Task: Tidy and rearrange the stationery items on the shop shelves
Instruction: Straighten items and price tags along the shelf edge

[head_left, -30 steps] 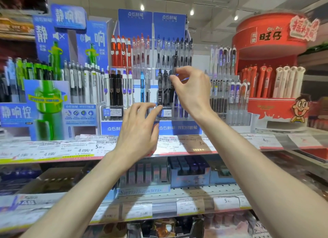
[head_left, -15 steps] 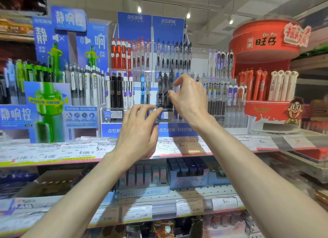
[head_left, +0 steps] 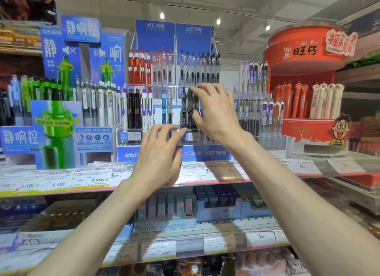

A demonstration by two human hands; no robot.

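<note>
A clear tiered pen stand (head_left: 205, 141) with blue header cards stands on the upper shelf. It holds red pens (head_left: 136, 67) at the top and black pens (head_left: 186, 107) in the middle tier. My right hand (head_left: 216, 113) curls over the black pens, thumb and index finger pinched on a pen. That pen is mostly hidden, with a blue sliver showing by the thumb. My left hand (head_left: 159, 154) is lower, and its fingertips and thumb pinch the front lip of the stand's lower tier.
A blue and green pen display (head_left: 55, 119) stands to the left. A red round gel pen display (head_left: 308, 74) stands to the right, with clear pens (head_left: 255, 111) between. Price tags (head_left: 98, 178) line the shelf edge. Boxed refills (head_left: 216, 201) sit on the shelf below.
My right hand has come down from above the black pens to among them, carrying the blue-tipped pen. My left hand has stayed on the stand's front.
</note>
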